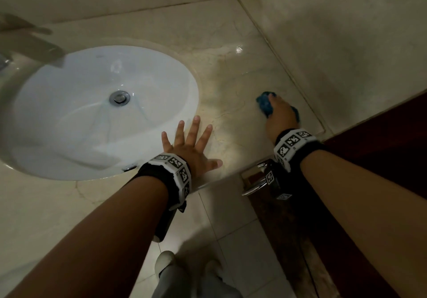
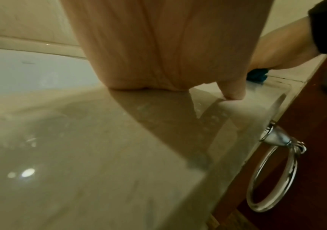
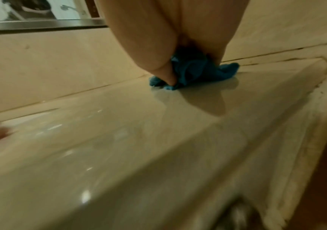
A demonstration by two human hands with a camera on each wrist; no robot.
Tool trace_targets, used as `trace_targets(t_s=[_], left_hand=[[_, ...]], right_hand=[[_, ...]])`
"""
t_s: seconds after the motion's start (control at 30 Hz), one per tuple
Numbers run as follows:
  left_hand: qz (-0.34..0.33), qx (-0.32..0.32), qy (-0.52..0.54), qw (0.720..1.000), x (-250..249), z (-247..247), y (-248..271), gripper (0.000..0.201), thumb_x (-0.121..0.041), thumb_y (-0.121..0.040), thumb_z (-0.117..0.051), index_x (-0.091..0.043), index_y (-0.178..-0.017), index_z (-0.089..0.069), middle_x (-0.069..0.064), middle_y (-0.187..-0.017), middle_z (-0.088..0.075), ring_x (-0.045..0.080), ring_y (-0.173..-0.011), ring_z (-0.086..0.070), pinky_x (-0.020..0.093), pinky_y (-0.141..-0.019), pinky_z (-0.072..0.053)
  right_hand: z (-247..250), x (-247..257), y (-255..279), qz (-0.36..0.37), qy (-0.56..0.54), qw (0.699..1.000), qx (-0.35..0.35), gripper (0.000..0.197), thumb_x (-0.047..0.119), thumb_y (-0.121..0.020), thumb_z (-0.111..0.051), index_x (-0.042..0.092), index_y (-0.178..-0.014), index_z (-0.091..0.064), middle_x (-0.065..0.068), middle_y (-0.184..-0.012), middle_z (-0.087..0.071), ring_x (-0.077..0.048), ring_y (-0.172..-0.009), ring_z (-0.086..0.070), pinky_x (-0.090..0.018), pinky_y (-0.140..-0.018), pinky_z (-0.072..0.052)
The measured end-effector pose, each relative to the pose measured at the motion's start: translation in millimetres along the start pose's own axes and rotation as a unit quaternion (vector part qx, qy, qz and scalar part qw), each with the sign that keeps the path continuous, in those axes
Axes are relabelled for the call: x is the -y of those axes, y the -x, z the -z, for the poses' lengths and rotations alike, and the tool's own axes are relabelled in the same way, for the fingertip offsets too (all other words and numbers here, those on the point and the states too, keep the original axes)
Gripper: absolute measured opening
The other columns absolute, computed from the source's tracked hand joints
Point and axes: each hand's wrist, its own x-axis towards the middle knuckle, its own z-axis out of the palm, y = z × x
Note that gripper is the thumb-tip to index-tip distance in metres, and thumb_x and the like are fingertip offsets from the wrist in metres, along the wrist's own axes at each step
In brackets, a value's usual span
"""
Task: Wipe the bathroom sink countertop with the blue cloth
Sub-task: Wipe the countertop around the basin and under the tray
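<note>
My right hand [image 1: 279, 115] grips a bunched blue cloth [image 1: 265, 104] and presses it on the beige marble countertop [image 1: 231, 66], to the right of the sink near the side wall. In the right wrist view the blue cloth [image 3: 190, 73] bulges out under my curled fingers [image 3: 166, 76] onto the wet countertop [image 3: 139, 124]. My left hand [image 1: 191, 143] lies flat with fingers spread on the counter's front edge, beside the white oval sink [image 1: 92, 112]. The left wrist view shows my palm [image 2: 158, 54] down on the stone, and the blue cloth [image 2: 257, 75] beyond it.
A chrome drain [image 1: 119, 97] sits in the basin and a blurred faucet [image 1: 27, 43] hangs over its left rim. A chrome towel ring [image 2: 272, 175] hangs on the dark wood panel [image 1: 381, 136] at the counter's right end. Tiled floor [image 1: 231, 228] lies below.
</note>
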Motion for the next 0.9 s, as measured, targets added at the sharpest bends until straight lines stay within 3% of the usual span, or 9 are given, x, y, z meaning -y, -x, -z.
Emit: trace_targets(t_s=[0.07, 0.17, 0.23, 0.4, 0.53, 0.7, 0.8, 0.9], left_hand=[[-0.002, -0.009, 0.000, 1.000, 1, -2, -1, 0.089, -0.079, -0.080, -0.029, -0.045, -0.138, 0.029, -0.011, -0.144, 0.044, 0.024, -0.139, 0.032, 0.061, -0.111, 0.011], [-0.002, -0.010, 0.004, 1.000, 2, -2, -1, 0.089, -0.079, -0.079, -0.029, -0.045, -0.139, 0.028, -0.012, -0.144, 0.044, 0.024, -0.139, 0.031, 0.060, -0.111, 0.013], [0.003, -0.007, 0.009, 1.000, 2, -1, -2, 0.089, -0.079, -0.078, -0.031, -0.046, -0.139, 0.026, -0.012, -0.145, 0.043, 0.023, -0.140, 0.030, 0.060, -0.110, 0.013], [0.018, -0.006, 0.012, 1.000, -1, 1, -2, 0.091, -0.079, -0.077, -0.035, -0.049, -0.138, 0.025, -0.015, -0.145, 0.042, 0.023, -0.141, 0.027, 0.060, -0.110, 0.013], [0.023, -0.003, 0.013, 1.000, -2, 4, -4, 0.093, -0.080, -0.076, -0.037, -0.050, -0.138, 0.024, -0.015, -0.146, 0.041, 0.024, -0.142, 0.024, 0.061, -0.111, 0.010], [0.027, 0.004, 0.013, 1.000, -3, 7, -4, 0.095, -0.079, -0.075, -0.040, -0.050, -0.138, 0.025, -0.015, -0.145, 0.041, 0.024, -0.142, 0.023, 0.061, -0.111, 0.010], [0.028, 0.011, 0.014, 0.999, -3, 7, -4, 0.095, -0.079, -0.075, -0.041, -0.051, -0.138, 0.025, -0.015, -0.145, 0.042, 0.024, -0.142, 0.024, 0.061, -0.111, 0.011], [0.028, 0.013, 0.015, 0.999, -2, 5, -6, 0.095, -0.080, -0.075, -0.041, -0.051, -0.137, 0.026, -0.016, -0.144, 0.043, 0.024, -0.142, 0.025, 0.061, -0.110, 0.011]], right_hand=[[6, -4, -21, -0.037, -0.010, 0.999, -0.025, 0.060, 0.004, -0.094, -0.043, 0.005, -0.148, -0.017, -0.015, -0.154, -0.023, -0.029, -0.140, -0.027, -0.035, -0.116, -0.017], [15, -4, -51, -0.064, -0.024, 0.995, -0.074, 0.048, 0.007, -0.092, -0.043, 0.001, -0.139, -0.034, -0.020, -0.141, -0.041, -0.035, -0.128, -0.041, -0.042, -0.108, -0.034], [18, 1, -71, -0.051, -0.027, 0.995, -0.083, 0.047, 0.005, -0.090, -0.045, 0.000, -0.136, -0.036, -0.023, -0.138, -0.041, -0.037, -0.126, -0.042, -0.042, -0.106, -0.036], [19, 22, -111, -0.011, 0.019, 0.998, -0.059, 0.054, 0.008, -0.092, -0.043, 0.007, -0.144, -0.027, -0.016, -0.152, -0.024, -0.036, -0.138, -0.025, -0.047, -0.115, -0.022], [20, 35, -118, 0.064, 0.035, 0.997, -0.010, 0.058, 0.008, -0.093, -0.041, 0.011, -0.147, -0.020, -0.013, -0.156, -0.015, -0.033, -0.142, -0.019, -0.043, -0.118, -0.016], [9, 56, -88, 0.179, 0.001, 0.983, 0.051, 0.060, 0.005, -0.093, -0.044, 0.010, -0.148, -0.020, -0.013, -0.155, -0.017, -0.031, -0.142, -0.018, -0.036, -0.119, -0.013], [-8, 66, -65, 0.243, -0.004, 0.966, 0.084, 0.061, 0.005, -0.093, -0.046, 0.012, -0.149, -0.020, -0.010, -0.158, -0.012, -0.030, -0.145, -0.011, -0.038, -0.120, -0.007], [-19, 74, -42, 0.255, -0.017, 0.960, 0.114, 0.061, 0.001, -0.094, -0.041, 0.014, -0.149, -0.017, -0.007, -0.159, -0.007, -0.025, -0.147, -0.003, -0.036, -0.120, -0.001]])
